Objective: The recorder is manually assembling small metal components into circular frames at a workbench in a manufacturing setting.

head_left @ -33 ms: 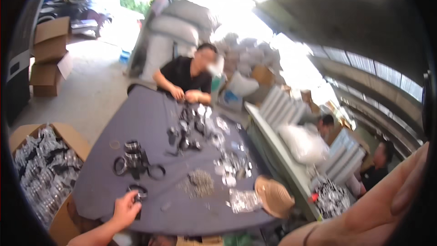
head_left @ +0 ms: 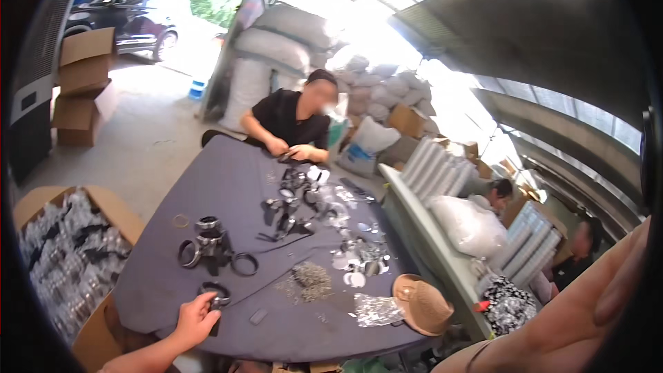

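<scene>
L hand (head_left: 197,321) at nr edge of cloth-covered tbl (head_left: 283,335), fingertips on blk ring (head_left: 226,296) lying there; can't tell if pinched or just touched. R hand (head_left: 559,311) v. close to cam, lower R, partly out of frame, can't tell its grip. Blk ring sits L of pile of small metal bits (head_left: 311,280), nr grp of blk bands (head_left: 208,240); co-worker (head_left: 293,114) opp. at far end
</scene>
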`<state>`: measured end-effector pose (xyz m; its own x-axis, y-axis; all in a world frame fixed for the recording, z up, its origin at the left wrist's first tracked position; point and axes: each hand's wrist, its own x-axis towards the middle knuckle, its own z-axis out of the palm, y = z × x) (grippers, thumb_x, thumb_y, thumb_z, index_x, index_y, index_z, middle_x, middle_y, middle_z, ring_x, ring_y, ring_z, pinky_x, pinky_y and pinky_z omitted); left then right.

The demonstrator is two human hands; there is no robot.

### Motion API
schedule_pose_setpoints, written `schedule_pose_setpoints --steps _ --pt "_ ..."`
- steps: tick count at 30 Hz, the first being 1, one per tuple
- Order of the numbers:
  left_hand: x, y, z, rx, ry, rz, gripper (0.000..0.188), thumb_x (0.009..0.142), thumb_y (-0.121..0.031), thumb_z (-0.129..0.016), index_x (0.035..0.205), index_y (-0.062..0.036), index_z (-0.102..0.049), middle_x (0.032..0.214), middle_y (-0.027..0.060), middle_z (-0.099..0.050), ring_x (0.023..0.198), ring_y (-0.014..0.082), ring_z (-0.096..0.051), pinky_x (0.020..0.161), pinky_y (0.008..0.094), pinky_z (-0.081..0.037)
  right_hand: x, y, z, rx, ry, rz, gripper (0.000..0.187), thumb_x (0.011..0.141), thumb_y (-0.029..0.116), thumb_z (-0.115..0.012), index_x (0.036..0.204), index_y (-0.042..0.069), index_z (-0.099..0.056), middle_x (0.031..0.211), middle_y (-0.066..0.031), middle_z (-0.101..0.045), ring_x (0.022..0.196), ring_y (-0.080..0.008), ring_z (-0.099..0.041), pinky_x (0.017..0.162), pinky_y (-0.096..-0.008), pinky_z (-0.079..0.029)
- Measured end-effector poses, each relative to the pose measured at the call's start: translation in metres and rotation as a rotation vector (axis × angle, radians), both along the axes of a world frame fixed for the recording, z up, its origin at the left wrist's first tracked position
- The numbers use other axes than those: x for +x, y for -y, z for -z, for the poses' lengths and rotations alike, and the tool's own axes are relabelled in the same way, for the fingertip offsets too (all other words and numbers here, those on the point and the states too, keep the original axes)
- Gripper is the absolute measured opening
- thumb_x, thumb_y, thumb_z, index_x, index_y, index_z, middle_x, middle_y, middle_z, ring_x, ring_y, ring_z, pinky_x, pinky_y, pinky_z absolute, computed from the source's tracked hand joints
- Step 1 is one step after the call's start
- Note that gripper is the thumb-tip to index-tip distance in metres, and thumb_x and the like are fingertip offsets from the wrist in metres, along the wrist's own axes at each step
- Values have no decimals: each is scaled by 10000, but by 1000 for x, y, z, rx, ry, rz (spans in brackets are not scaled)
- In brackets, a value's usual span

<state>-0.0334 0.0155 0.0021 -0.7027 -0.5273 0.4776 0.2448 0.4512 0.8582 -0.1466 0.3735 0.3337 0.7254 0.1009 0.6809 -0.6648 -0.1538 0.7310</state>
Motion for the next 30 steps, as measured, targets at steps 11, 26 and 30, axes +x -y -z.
schedule_pose_setpoints --steps 11,26,30 --pt "-5 -6 -7 9 43 -77 369 770 -56 -620 1127 -29 -531 638 0 -424 543 60 -385 496 218 -343 -30 71 68 138 653 72 147 815 148 -572 755 13 -585 835 -83 -575 666 -201 -531 633 -247 -396" --pt "16 -7 0 104 41 -46 385 773 35 -546 1155 9 -505 669 -34 -408 556 26 -349 520 168 -307 -284 137 300 472 1668 1388 255 807 254 -551 813 14 -639 872 -204 -631 872 -365 -604 764 -456 -470" --pt "11 -9 1 139 54 -29 381 782 36 -539 1160 16 -500 707 -28 -424 561 22 -359 517 167 -312 -288 143 310 561 1645 1495 204 759 202 -618 871 33 -639 926 -197 -634 908 -359 -602 784 -439 -475"
